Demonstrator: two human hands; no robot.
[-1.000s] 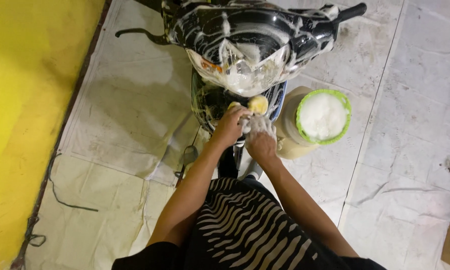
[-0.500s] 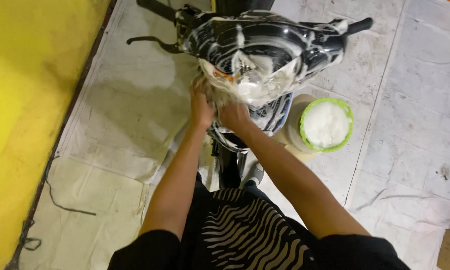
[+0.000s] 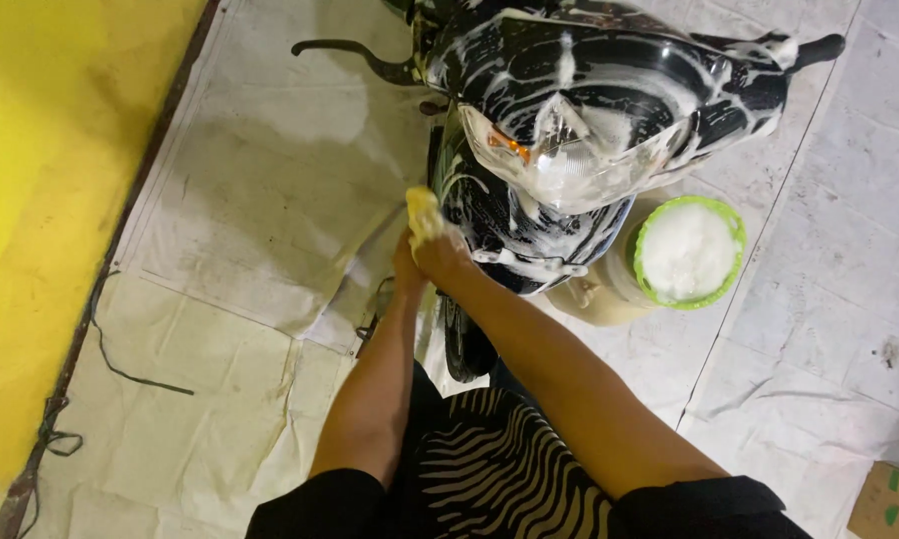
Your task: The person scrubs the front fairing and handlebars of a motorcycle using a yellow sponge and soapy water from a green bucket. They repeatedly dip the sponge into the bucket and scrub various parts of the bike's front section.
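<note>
Right hand fingers clenched around yellow sponge (left hand unclear) against soapy scooter.

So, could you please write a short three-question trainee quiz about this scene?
1. True or false: the scooter is covered in foam.
2. What colour is the sponge at the hands?
A. yellow
B. blue
C. red
3. Fill in: the bucket of suds has a ____ rim.

Key:
1. True.
2. A; the right hand and left hand meet at it.
3. Green.
</note>
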